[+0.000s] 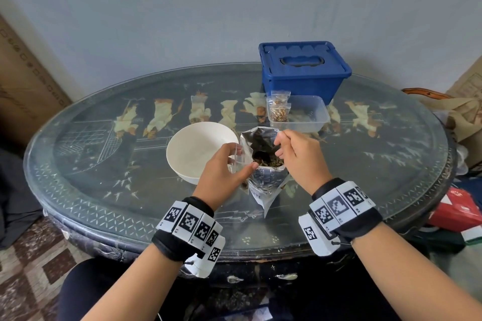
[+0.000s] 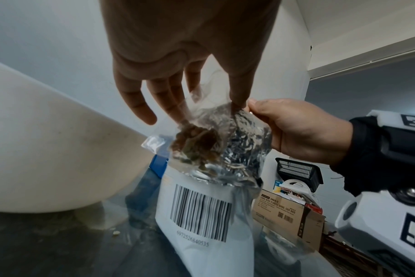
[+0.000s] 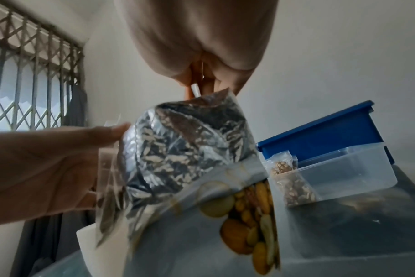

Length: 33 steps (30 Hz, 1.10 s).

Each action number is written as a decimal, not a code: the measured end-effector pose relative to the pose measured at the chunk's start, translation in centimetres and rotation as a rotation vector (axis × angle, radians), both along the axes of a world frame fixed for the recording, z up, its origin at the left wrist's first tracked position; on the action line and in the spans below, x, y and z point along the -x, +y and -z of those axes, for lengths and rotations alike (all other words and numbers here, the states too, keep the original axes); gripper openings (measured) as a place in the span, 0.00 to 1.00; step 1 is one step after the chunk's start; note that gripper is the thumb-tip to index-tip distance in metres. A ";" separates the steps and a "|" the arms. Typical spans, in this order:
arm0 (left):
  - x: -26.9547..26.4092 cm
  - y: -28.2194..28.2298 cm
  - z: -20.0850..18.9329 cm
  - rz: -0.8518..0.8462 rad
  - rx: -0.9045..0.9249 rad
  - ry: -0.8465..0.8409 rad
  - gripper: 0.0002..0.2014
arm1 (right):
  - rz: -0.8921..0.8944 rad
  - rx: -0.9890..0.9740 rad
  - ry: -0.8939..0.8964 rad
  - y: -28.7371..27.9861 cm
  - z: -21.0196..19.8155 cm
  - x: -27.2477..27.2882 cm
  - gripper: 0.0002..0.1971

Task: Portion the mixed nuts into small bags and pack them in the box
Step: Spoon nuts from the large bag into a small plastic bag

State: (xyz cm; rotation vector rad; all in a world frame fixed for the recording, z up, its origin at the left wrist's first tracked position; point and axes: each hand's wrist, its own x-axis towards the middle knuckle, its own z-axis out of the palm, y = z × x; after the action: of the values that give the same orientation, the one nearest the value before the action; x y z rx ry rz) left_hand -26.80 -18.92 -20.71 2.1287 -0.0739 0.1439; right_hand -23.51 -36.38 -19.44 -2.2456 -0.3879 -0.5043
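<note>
Nearest the body, the left hand [image 1: 224, 169] pinches a small clear bag [image 2: 197, 144] at its mouth, thumb against fingers; some nuts already sit in it. Just beside it at 3 o'clock the right hand [image 1: 297, 154] has its fingers curled round a thin handle [image 3: 195, 90], seemingly a scoop dipping into the big foil nut pouch [image 1: 263, 164], which stands open between the two hands. The pouch back carries a barcode [image 2: 199, 209] with the number 6972526840535 beneath it.

At 11 o'clock of the pouch stands a white bowl [image 1: 198, 151]. Farther out, at 1 o'clock, one filled bag [image 1: 278, 109] leans in a clear tub [image 1: 307, 114], and behind that is the blue box [image 1: 303, 70], its lid on.

My reading: one portion done, a second part-filled (nothing boxed yet, as far as I can see), so sealing, more portions and packing remain.
</note>
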 end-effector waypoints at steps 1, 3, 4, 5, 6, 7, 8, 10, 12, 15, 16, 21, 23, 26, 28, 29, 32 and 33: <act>0.0 0.0 0.0 0.000 -0.005 0.000 0.25 | 0.024 -0.035 0.025 0.0 -0.2 -0.1 0.14; 0.0 0.0 0.1 0.001 -0.016 -0.003 0.26 | 0.061 -0.094 0.076 0.0 -0.7 -0.3 0.16; 0.0 -0.1 0.1 0.002 -0.019 -0.005 0.26 | 0.070 -0.109 0.094 0.0 -0.9 -0.3 0.16; 0.0 -0.1 0.2 0.002 -0.021 -0.006 0.26 | 0.073 -0.119 0.105 0.1 -1.0 -0.4 0.16; 0.0 -0.1 0.2 0.003 -0.020 -0.008 0.26 | 0.073 -0.125 0.109 0.0 -1.0 -0.4 0.15; 0.0 -0.1 0.2 0.003 -0.020 -0.008 0.26 | 0.072 -0.127 0.110 0.0 -1.0 -0.4 0.15; 0.0 -0.1 0.2 0.004 -0.020 -0.008 0.26 | 0.069 -0.122 0.106 0.0 -1.0 -0.4 0.15; 0.1 -0.1 0.1 0.005 -0.029 -0.011 0.26 | 0.055 -0.087 0.091 0.1 -0.9 -0.4 0.15; 0.1 -0.1 0.1 0.005 -0.038 -0.014 0.26 | 0.053 -0.067 0.082 0.3 -0.6 -0.5 0.15; 0.1 0.0 0.0 0.008 -0.043 -0.013 0.27 | 0.107 -0.142 0.149 0.4 -0.6 -0.7 0.16; 0.1 0.0 0.0 0.012 -0.047 -0.011 0.27 | 0.130 -0.178 0.168 0.4 -0.7 -0.8 0.17; -0.1 0.3 -0.4 0.041 -0.065 -0.016 0.28 | 0.206 -0.298 0.214 0.6 -1.0 -1.0 0.18; -0.3 0.5 -0.6 0.049 -0.086 -0.021 0.28 | 0.221 -0.315 0.223 0.8 -1.1 -1.0 0.19; -0.5 0.8 -0.8 0.060 -0.088 -0.014 0.28 | 0.235 -0.313 0.234 0.9 -1.5 -1.1 0.19; -0.6 1.0 -0.9 0.061 -0.091 -0.006 0.27 | 0.242 -0.290 0.248 1.0 -1.7 -1.2 0.19; -0.6 1.1 -1.0 0.064 -0.096 -0.003 0.27 | 0.244 -0.284 0.256 1.0 -1.8 -1.2 0.20; -0.8 1.5 -1.0 0.075 -0.103 0.000 0.26 | 0.251 -0.297 0.271 1.0 -2.2 -1.3 0.19; -0.9 1.6 -1.0 0.075 -0.103 0.002 0.25 | 0.252 -0.302 0.274 1.0 -2.4 -1.3 0.19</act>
State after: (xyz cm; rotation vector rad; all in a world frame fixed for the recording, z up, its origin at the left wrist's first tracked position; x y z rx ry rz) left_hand -25.95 -17.31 -19.66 2.2252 -0.1631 0.0952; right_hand -22.22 -35.35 -17.03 -2.0392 0.1078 -0.3487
